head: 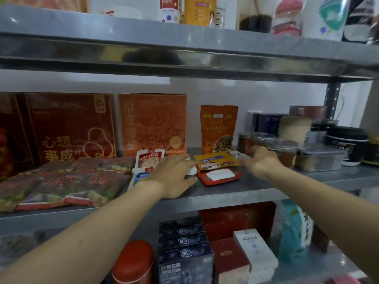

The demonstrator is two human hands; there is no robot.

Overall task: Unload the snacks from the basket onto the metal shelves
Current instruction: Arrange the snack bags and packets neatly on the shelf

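My left hand (pixel 174 175) flat, fingers spread, on white peanut packets (pixel 149 160), middle shelf (pixel 235 193). My right hand (pixel 260 160) at 3 o'clock edge of yellow pouch (pixel 217 160); pinch unclear. Pouch light, floppy, slick: I'd take sealed edge.

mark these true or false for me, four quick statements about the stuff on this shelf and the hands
1. The yellow flat pouch lies on top of the red flat pouch with a white label. True.
2. The orange stand-up pouch lies flat on the middle metal shelf. False: it stands upright at the back.
3. The left hand rests with straight fingers on the white and red peanut packets. True.
4. The red round tin stands beside the clear plastic jars. False: the tin is on the shelf below, while the jars stand by the right hand.
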